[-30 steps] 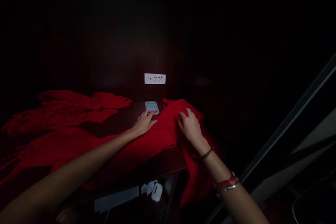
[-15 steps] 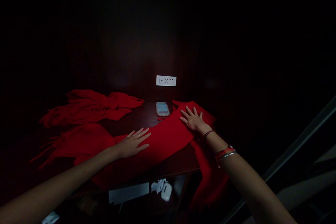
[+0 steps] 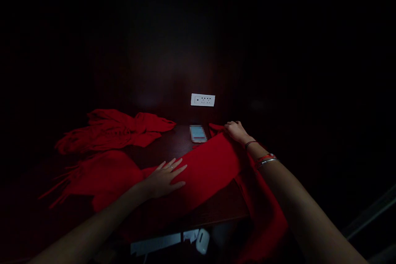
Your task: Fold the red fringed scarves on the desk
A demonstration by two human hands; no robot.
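Left hand: (image 3: 163,177) laid palm-down on the red scarf (image 3: 204,169), fingers spread, ring (image 3: 171,166) on one.
Right hand: (image 3: 237,131) at the scarf's far right edge, fingers bent over the cloth; can't tell if they pinch it.
Right wrist: dark band (image 3: 250,143), plus red and silvery bracelets (image 3: 266,160).
Red scarf: slants across the dark desk (image 3: 216,210), fringe at left; red cloth also hangs past the desk's right end.
Second red cloth: (image 3: 114,130) fringed, bunched, back left, apart from both hands.
Phone: (image 3: 198,133) lies on desk just beyond scarf, screen lit, pixelated.
Wall: white socket plate (image 3: 203,100) above phone.
Under desktop: white case (image 3: 202,241), crumpled paper (image 3: 190,235), pale strip (image 3: 157,242).
Light: dim, edges nearly black.
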